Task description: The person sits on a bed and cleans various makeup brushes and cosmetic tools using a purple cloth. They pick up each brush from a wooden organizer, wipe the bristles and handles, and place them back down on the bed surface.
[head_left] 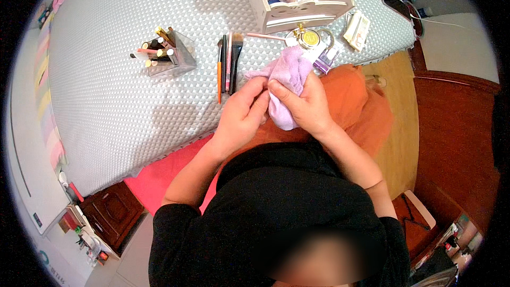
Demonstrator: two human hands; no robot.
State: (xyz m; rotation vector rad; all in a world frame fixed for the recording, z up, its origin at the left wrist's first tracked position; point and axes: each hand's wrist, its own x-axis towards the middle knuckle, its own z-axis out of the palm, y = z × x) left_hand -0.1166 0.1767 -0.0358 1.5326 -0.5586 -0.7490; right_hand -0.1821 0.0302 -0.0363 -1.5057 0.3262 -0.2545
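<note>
1. Spreading out ahead of me, the bed [122, 10] carries everything in my reach, and I'm working just over its near edge.
2. Next in size, the box [255, 2] stands open at the far side, straight beyond my hands and well apart from them.
3. Off to my left, the clear holder [185, 56] bristles with pens and tubes; my left hand [241, 114] is the nearer one to it.
4. Between my hands sits the cloth [291, 72], lilac and bunched. Its long axis runs away from me, the far end leaning a little right, with one loose corner poking left. My right hand [312, 105] has the fuller hold.
5. Just past my left knuckles lie the brushes [236, 61], side by side, their long axes pointing away from me, left of the cloth and apart from it.
6. Beyond the cloth, a round case [308, 38] with a yellow centre lies nearer my right hand than my left.
7. Smallest, my fingers: the right thumb presses on the cloth, pinching it against fingers mostly hidden behind. The left ones curl in at its left edge; whether they grip fabric or something tucked within, I can't tell.
</note>
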